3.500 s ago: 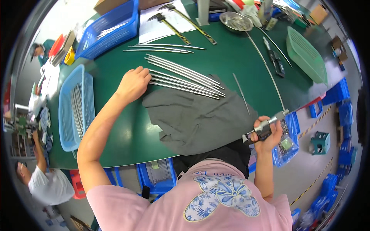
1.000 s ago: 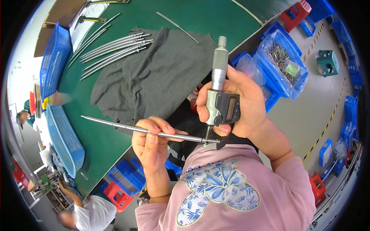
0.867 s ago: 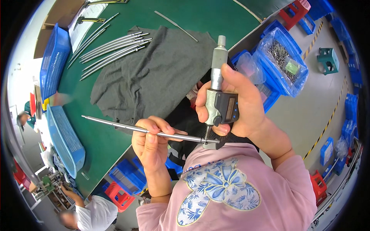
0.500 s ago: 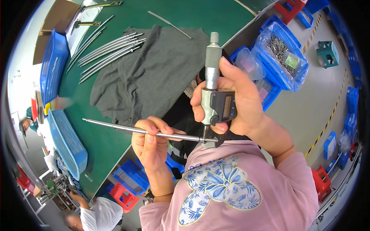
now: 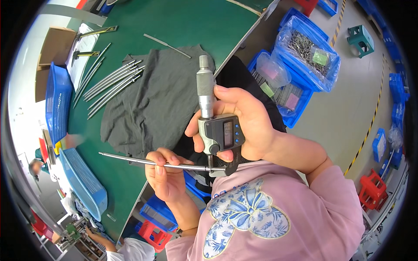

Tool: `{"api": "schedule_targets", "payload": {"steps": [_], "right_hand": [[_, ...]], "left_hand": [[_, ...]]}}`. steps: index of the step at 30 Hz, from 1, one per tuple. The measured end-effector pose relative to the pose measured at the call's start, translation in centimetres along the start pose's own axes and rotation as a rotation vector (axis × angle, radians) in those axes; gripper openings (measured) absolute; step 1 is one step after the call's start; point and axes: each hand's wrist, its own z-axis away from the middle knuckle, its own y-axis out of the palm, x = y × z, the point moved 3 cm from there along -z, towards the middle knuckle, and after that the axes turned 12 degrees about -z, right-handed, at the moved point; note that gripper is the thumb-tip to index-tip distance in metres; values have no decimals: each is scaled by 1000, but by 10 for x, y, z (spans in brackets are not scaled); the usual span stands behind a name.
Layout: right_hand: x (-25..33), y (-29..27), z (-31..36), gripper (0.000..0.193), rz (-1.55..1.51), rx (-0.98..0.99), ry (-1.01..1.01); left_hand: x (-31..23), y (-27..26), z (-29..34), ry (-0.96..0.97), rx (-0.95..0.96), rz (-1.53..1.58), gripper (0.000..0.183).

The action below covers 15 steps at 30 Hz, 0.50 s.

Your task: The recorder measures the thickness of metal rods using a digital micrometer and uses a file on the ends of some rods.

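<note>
My right hand (image 5: 250, 119) is closed round a digital micrometer (image 5: 208, 91) with a small screen, its thimble pointing up and away from me. A slim metal rod (image 5: 130, 159) is pinched in my left hand (image 5: 167, 174), lying nearly level and pointing left. The rod's right end sits in the micrometer's jaws, between the spindle and the anvil. Beyond my hands a dark grey cloth (image 5: 148, 100) is spread on the green table (image 5: 174, 21). Several similar metal rods (image 5: 111, 85) lie side by side at the cloth's left edge.
A thin flat metal strip (image 5: 167, 45) lies beyond the cloth. Two calipers (image 5: 98, 31) rest on paper at the far left, near blue baskets (image 5: 58, 102). To the right stand blue bins (image 5: 305, 48) of metal parts and a green stool (image 5: 360, 41). A co-worker's white sleeve (image 5: 133, 250) shows lower left.
My right hand and the micrometer have shifted left and slightly down in the view. The rod stays in the jaws and in my left hand. The table scene has shifted with the head.
</note>
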Motion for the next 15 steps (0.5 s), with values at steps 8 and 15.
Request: {"api": "schedule_targets", "payload": {"steps": [8,15], "right_hand": [[-2,1,1,65,145,-16,-52],[-2,2,3,57,21,-38,-47]], "left_hand": [[-1,1,1,2,-16,-13,14],[-2,0,3,3,-23,-42,15]]}}
